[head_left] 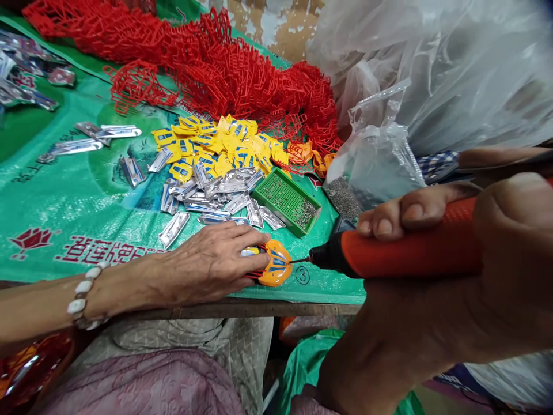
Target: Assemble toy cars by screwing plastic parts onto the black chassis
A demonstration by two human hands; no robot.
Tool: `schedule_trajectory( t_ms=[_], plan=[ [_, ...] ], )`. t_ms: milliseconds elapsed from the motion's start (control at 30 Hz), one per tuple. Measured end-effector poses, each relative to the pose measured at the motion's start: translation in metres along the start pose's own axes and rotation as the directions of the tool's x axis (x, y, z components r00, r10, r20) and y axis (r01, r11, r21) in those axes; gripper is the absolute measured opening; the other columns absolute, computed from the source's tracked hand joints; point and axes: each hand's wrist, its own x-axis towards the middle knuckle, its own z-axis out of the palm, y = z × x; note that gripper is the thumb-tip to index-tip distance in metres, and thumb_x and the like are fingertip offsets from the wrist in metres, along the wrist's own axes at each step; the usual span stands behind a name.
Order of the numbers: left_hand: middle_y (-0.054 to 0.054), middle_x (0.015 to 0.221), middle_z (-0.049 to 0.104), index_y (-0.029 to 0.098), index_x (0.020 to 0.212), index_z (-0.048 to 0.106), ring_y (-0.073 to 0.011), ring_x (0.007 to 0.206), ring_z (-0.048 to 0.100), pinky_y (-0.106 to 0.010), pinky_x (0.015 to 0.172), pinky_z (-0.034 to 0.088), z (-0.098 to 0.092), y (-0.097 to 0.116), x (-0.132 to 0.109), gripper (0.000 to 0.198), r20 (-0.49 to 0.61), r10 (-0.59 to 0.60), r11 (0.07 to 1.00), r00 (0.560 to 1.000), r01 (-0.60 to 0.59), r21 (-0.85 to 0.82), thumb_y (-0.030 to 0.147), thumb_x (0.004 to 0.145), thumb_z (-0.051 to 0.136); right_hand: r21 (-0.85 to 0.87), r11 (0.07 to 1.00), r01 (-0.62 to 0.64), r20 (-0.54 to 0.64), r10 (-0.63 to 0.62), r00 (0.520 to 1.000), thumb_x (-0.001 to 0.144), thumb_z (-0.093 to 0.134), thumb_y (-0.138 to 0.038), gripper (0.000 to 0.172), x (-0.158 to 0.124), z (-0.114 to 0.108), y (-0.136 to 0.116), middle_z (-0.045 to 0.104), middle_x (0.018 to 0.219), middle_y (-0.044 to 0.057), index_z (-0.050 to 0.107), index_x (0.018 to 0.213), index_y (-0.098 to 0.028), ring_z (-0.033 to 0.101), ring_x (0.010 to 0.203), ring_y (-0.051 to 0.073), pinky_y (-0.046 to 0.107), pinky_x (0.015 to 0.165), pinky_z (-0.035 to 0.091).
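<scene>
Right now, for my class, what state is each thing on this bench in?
Left hand: closed over the orange part
Orange part: held down on the sheet
Right hand: gripping the screwdriver
Screwdriver: bit at the orange part's edge; running, cannot tell
Green tray: uncovered, screws inside
Yellow parts: piled
Silver parts: scattered
Red frames: heaped

Crumpled clear plastic (466, 75) bulges near a patchy wall (270, 26), with green plastic (307, 357) below.
</scene>
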Motion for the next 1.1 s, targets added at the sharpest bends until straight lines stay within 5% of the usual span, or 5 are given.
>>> schedule_trajectory(
  t_ms=[200,500,700,867,1100],
  plan=[
    [-0.014,0.138,0.058,0.018,0.116,0.065,-0.0291,0.122,0.055,-0.047,0.104,0.044,-0.006,0.005,0.004,0.023,-0.089,-0.134,0.982,0.987,0.12,-0.149,0.03,0.097,0.06,0.05,0.996,0.068,-0.079,-0.064,0.995,0.08,0.061,-0.027,0.011,0.01,-0.001,-0.005,0.05,0.055,-0.006,0.072,0.077,-0.024,0.047,0.046,0.007,0.024,0.04,0.041],
    [-0.005,0.086,0.069,0.014,0.09,0.071,-0.02,0.085,0.062,-0.036,0.084,0.044,-0.002,0.009,0.03,0.022,-0.192,-0.258,0.945,0.947,0.205,-0.255,0.032,0.099,0.06,0.133,0.991,0.031,-0.062,-0.023,0.998,0.095,0.054,-0.047,0.03,0.01,0.007,-0.021,0.051,0.058,-0.004,0.07,0.086,-0.023,0.05,0.047,0.01,0.029,0.041,0.044],
    [-0.004,0.078,0.067,0.013,0.08,0.068,-0.0183,0.076,0.061,-0.033,0.077,0.043,-0.002,0.01,0.03,0.027,-0.249,-0.171,0.973,0.953,0.124,-0.194,0.018,0.101,0.052,0.108,0.987,0.124,-0.098,-0.113,0.989,0.099,0.042,-0.047,0.043,0.006,0.014,-0.019,0.049,0.057,-0.003,0.071,0.077,-0.023,0.049,0.045,0.008,0.026,0.039,0.039],
    [-0.003,0.073,0.064,0.014,0.075,0.065,-0.0172,0.072,0.057,-0.032,0.074,0.041,-0.003,0.007,0.03,0.032,-0.229,-0.148,0.985,0.962,0.124,-0.116,0.02,0.102,0.049,0.104,0.994,0.02,-0.082,-0.011,0.997,0.097,0.048,-0.046,0.034,0.009,0.011,-0.02,0.051,0.057,-0.004,0.071,0.083,-0.025,0.05,0.045,0.01,0.028,0.041,0.046],
    [-0.003,0.075,0.065,0.014,0.078,0.066,-0.0171,0.073,0.055,-0.032,0.076,0.039,0.002,0.006,0.032,0.028,-0.244,-0.121,0.992,0.962,0.109,-0.06,0.018,0.101,0.052,0.004,0.996,0.092,-0.056,-0.092,0.994,0.091,0.052,-0.057,0.036,0.003,0.019,-0.016,0.046,0.061,-0.002,0.069,0.081,-0.027,0.047,0.05,0.011,0.028,0.042,0.046]
  ],
)
